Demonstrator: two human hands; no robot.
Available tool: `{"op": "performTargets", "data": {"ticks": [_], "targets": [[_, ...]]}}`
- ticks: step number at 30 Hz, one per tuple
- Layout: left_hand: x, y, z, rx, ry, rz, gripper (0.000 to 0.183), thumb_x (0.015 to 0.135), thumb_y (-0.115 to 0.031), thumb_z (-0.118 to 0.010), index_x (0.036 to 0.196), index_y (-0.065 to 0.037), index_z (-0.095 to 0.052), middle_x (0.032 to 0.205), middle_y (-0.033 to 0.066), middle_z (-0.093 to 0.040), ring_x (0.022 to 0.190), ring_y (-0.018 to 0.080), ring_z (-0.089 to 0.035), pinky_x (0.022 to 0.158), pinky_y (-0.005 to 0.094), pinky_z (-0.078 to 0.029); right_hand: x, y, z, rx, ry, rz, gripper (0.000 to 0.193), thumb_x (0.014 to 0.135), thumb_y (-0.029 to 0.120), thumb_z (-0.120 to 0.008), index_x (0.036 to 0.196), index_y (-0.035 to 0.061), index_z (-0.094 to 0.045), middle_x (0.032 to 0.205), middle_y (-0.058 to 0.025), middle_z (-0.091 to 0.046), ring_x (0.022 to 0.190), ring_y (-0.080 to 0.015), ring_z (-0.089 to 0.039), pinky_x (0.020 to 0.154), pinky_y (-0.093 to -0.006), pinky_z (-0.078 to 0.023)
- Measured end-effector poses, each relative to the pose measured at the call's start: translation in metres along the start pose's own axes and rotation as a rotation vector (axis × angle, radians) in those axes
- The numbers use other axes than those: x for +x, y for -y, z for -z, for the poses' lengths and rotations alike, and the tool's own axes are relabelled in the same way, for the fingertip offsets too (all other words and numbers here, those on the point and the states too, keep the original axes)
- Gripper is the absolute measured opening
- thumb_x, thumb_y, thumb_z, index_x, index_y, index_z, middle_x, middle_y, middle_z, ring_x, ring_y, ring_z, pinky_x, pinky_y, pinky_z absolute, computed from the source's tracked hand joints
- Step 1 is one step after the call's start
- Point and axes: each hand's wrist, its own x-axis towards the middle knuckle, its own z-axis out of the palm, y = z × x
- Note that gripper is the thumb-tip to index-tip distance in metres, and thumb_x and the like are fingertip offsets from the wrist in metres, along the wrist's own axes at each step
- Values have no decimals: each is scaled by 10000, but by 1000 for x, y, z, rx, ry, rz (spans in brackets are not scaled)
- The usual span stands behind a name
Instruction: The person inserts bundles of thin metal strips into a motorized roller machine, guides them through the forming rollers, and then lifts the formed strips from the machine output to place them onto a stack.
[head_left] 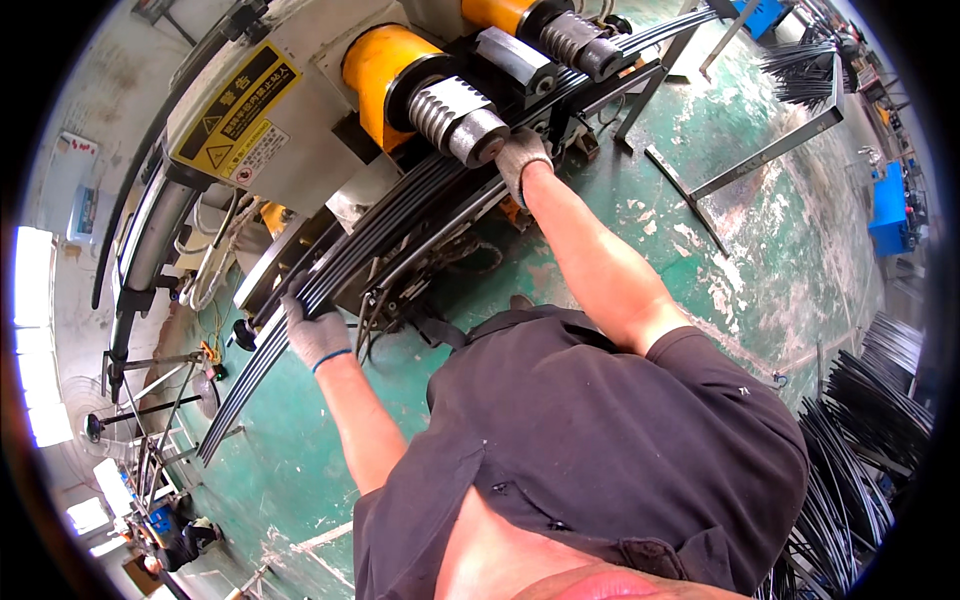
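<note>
Right hand (522,158) fingertips hidden behind the rods (400,225) under the roller (462,118); rod ends beyond the roller too small to tell.

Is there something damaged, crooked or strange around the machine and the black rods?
Nothing looks broken or spilled. The black rods lie side by side through the grooved rollers; the left hand grips them, and the right hand rests beside a roller. Only the green floor looks worn, its paint scuffed to pale patches.
</note>
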Motion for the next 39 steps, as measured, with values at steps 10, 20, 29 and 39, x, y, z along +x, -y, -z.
{"op": "performTargets", "data": {"ticks": [10, 20, 29, 39], "targets": [[-12, -7, -9, -158, 45, 196, 326, 1080, -226, -501, 1204, 27, -665, 1266, 187, -691, 1212, 369, -629, 1154, 533, -440, -8, 5, 5, 158, 56, -24, 421, 1010, 293, -538, 1260, -22, -662, 1251, -216, -706, 1218, -363, -656, 938, -404, -518], [11, -21, 10, -132, -67, 84, 395, 1098, -230, -469, 1274, 89, -622, 1338, 223, -649, 1288, 364, -588, 1194, 506, -408, 3, -5, 4, -344, 174, 134, 363, 992, 230, -533, 1267, 43, -680, 1326, -159, -679, 1242, -305, -645, 969, -361, -511], [-23, 16, -39, -150, -113, 237, 292, 1065, -176, -560, 1272, 6, -653, 1297, 148, -693, 1224, 295, -641, 1117, 436, -481, -102, 63, 59, 862, -215, -224, 496, 1057, 406, -572, 1273, -32, -660, 1109, -130, -723, 1001, -211, -657, 891, -356, -506], [2, -61, 25, -76, -180, -66, 342, 1108, -220, -467, 1223, 59, -629, 1174, 175, -704, 1138, 303, -667, 1093, 429, -513, -152, -86, 58, 945, -243, -487, 486, 1032, 449, -639, 1207, -4, -657, 1004, -90, -740, 861, -217, -710, 806, -349, -552]]}}
